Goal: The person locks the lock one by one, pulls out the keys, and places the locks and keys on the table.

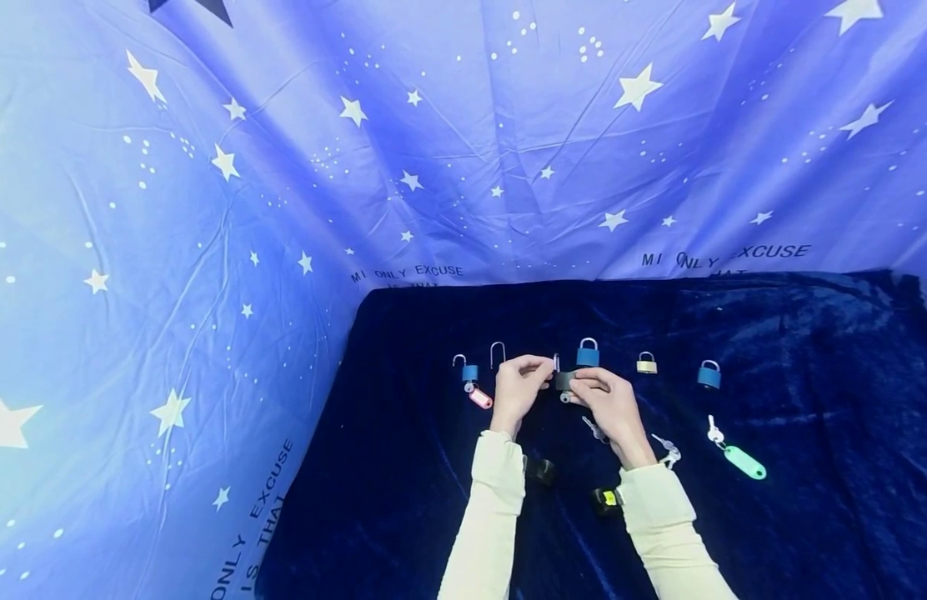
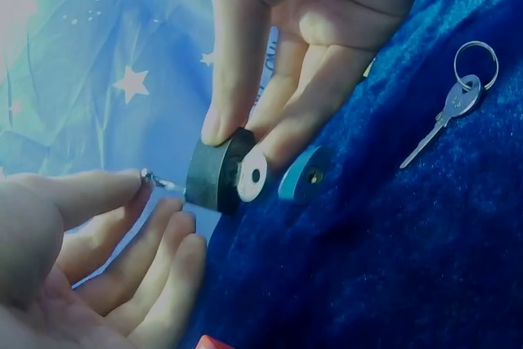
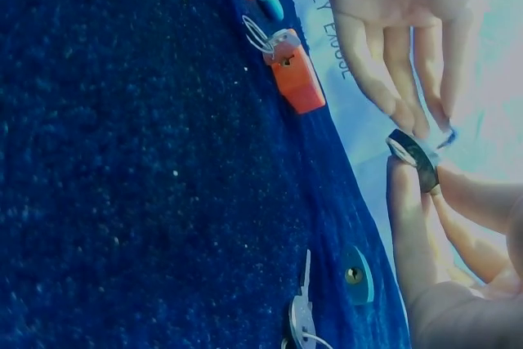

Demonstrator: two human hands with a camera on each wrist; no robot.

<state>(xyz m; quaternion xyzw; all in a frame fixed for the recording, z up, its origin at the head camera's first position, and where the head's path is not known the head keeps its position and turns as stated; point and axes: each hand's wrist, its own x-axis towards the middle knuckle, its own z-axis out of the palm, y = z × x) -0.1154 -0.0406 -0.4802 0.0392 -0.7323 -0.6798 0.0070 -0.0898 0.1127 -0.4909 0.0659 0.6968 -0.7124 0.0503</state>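
Between my hands is a small dark padlock (image 2: 214,171), held up over the blue cloth. My right hand (image 1: 609,404) grips its body between thumb and fingers. A key with a round silver head (image 2: 252,176) sits at the padlock's underside. My left hand (image 1: 519,387) pinches the metal shackle (image 2: 155,179) with thumb and forefinger, its other fingers loosely bent. Just behind the right hand stands a blue padlock (image 1: 588,357). By the left hand is an orange padlock (image 3: 298,83) with a key in it; in the head view that hand hides its body.
At left lies an opened blue padlock (image 1: 469,372) with a red-tagged key (image 1: 480,397). A brass padlock (image 1: 647,365) and another blue padlock (image 1: 709,377) stand at right. Loose keys (image 1: 594,428) and a green key tag (image 1: 745,462) lie nearer. Starry fabric (image 1: 433,167) hangs behind.
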